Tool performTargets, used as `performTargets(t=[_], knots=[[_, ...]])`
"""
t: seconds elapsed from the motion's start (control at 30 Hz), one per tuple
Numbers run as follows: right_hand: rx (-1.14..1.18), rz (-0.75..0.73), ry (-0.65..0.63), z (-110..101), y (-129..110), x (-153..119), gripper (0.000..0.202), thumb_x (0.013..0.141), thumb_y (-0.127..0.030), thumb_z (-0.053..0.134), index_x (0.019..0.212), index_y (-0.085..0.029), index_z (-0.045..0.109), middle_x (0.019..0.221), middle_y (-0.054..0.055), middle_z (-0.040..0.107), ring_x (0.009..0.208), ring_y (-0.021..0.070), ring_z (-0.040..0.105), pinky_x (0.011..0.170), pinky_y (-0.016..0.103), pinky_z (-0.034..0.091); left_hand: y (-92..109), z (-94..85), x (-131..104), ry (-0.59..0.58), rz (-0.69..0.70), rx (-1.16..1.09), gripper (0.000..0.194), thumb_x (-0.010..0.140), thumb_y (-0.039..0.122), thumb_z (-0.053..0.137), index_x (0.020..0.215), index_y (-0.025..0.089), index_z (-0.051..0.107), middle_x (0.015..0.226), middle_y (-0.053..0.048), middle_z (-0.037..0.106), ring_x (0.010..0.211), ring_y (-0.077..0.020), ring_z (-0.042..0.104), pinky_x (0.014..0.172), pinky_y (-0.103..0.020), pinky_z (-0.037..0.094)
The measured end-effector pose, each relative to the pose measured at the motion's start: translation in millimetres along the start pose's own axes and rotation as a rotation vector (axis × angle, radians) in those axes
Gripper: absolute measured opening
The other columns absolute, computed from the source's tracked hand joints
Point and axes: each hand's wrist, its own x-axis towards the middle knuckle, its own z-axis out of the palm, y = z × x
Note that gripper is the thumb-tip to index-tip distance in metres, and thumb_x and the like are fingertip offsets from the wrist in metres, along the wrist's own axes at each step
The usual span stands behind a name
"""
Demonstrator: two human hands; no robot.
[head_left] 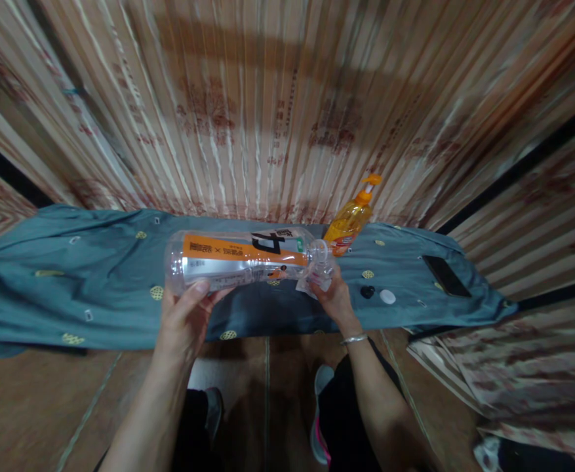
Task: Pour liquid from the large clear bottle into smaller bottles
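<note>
A large clear plastic bottle (238, 257) with an orange and silver label lies on its side in the air between my hands. Its base end rests in my left hand (186, 314), thumb in front and fingers beneath. At the neck end, my right hand (334, 298) is closed around a crumpled clear plastic piece (320, 267), close against the bottle's mouth; exactly where the two meet is hard to make out. Behind my right hand stands a pump bottle (349, 226) of yellow-orange liquid with an orange pump head.
A teal patterned cloth (110, 282) covers the long narrow table. Right of my right hand lie a small black cap (367, 291) and a white disc (387, 297); farther right is a black phone (445, 275). Patterned curtains (267, 118) hang behind and at both sides.
</note>
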Motion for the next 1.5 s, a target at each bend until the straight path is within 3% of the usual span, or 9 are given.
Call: performTargets(t=[0.2, 0.6, 0.9, 1.5], knots=[[0.009, -0.013, -0.006, -0.1, 1.0, 0.1, 0.052, 0.077, -0.032, 0.072, 0.125, -0.021, 0.055, 0.108, 0.009, 0.078, 0.099, 0.0329, 0.076, 0.081, 0.041, 0.061, 1.5, 1.0, -0.3, -0.021, -0.007, -0.01, 0.058, 0.065, 0.032, 0.088, 0.121, 0.026, 0.072, 0.097, -0.009, 0.079, 0.094, -0.0341, 0.076, 0.081, -0.051, 0.065], [0.024, -0.019, -0.001, 1.2, 3.1, 0.9, 0.052, 0.077, -0.031, 0.074, 0.124, -0.02, 0.056, 0.109, 0.011, 0.078, 0.1, 0.0334, 0.076, 0.081, 0.04, 0.061, 11.9, 11.7, -2.1, 0.017, -0.038, -0.012, 0.063, 0.053, 0.032, 0.095, 0.112, 0.025, 0.075, 0.086, -0.005, 0.08, 0.078, -0.0266, 0.077, 0.073, -0.042, 0.067], [0.016, 0.011, -0.005, 0.0, -0.6, 0.9, 0.052, 0.076, -0.029, 0.074, 0.125, -0.02, 0.055, 0.111, 0.011, 0.078, 0.103, 0.0342, 0.075, 0.087, 0.044, 0.06, 12.5, 12.5, -1.8, 0.025, -0.035, -0.025, 0.074, 0.051, 0.03, 0.096, 0.121, 0.029, 0.072, 0.093, -0.004, 0.08, 0.077, -0.0254, 0.077, 0.072, -0.041, 0.067], [0.027, -0.034, 0.024, 2.5, 3.6, 0.7, 0.052, 0.075, -0.031, 0.072, 0.124, -0.022, 0.055, 0.109, 0.01, 0.078, 0.099, 0.0327, 0.076, 0.082, 0.041, 0.061, 10.7, 10.4, -0.6, 0.024, -0.039, -0.013, 0.057, 0.052, 0.032, 0.096, 0.105, 0.025, 0.077, 0.087, -0.005, 0.08, 0.082, -0.0264, 0.077, 0.077, -0.044, 0.066]])
